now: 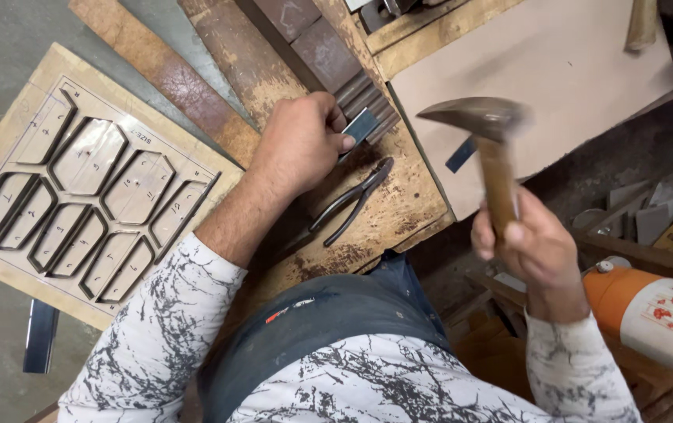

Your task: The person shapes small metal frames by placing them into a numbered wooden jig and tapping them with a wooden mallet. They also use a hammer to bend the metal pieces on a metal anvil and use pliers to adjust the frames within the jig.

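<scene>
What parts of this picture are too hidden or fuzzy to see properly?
- Head view: the hammer is blurred, so its head shape is unclear.
- The metal strip is partly covered by the left hand.
- The hammer handle's lower end is hidden inside the right hand.
- The orange and white container is cut off by the right edge.
- The markings on the wooden die board are too small to make out.
</scene>
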